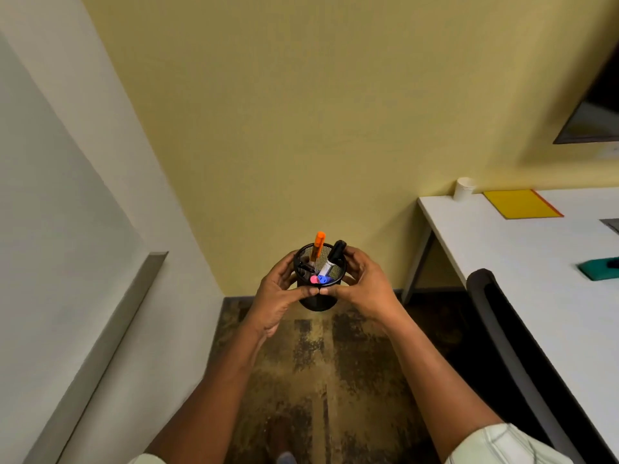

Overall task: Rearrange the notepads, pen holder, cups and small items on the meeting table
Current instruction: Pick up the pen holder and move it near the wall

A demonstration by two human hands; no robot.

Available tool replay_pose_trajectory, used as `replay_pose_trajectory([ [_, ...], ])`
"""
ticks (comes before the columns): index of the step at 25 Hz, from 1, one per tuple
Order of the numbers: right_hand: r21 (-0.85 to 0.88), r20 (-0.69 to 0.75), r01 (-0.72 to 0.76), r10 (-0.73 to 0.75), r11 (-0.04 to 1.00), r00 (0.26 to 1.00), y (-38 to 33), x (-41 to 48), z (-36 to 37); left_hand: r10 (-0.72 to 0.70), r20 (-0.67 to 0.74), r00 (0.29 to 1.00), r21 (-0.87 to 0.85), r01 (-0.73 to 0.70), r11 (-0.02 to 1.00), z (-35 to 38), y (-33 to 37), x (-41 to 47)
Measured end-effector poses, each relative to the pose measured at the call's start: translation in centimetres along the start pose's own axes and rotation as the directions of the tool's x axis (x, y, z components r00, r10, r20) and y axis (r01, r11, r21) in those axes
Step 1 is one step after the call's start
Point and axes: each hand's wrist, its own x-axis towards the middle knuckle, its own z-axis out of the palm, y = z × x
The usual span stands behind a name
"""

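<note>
A black mesh pen holder (318, 301) is held in the air over the floor, left of the table. It carries an orange marker (317, 246), a black-capped marker (333, 257) and small pink and blue items. My left hand (278, 293) grips its left side and my right hand (361, 286) grips its right side, thumbs meeting in front. On the white meeting table (522, 256) at the right stand a white paper cup (464, 188) and a yellow notepad (521, 204).
A teal object (599, 268) lies near the table's right side, cut off by the frame. A dark office chair (502, 329) stands against the table's near edge. A yellow wall is ahead, a whiteboard (60, 246) at the left, and a screen (596, 108) hangs upper right.
</note>
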Motion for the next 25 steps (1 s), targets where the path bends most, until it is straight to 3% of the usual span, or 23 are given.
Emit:
replay_pose_trajectory([
  [7,-0.072,-0.205,-0.092,0.075,0.993,0.976,-0.1,12.5,-2.7,-0.014,0.242,0.97,-0.008,0.016,1.0,-0.8,-0.3,17.4],
  [12,-0.086,-0.398,-0.168,0.12,0.982,0.91,0.0,18.2,-4.7,-0.031,0.422,0.906,0.014,0.027,1.0,-0.1,0.0,27.8],
  [18,-0.082,-0.563,-0.249,0.161,0.965,0.811,2.3,21.0,-9.7,-0.059,0.575,0.816,0.002,0.07,0.998,5.5,-1.9,34.8],
  [25,-0.025,-0.597,-0.221,0.163,0.975,0.785,3.9,23.9,-19.5,-0.052,0.685,0.727,0.019,0.054,0.998,14.9,-2.0,41.9],
])
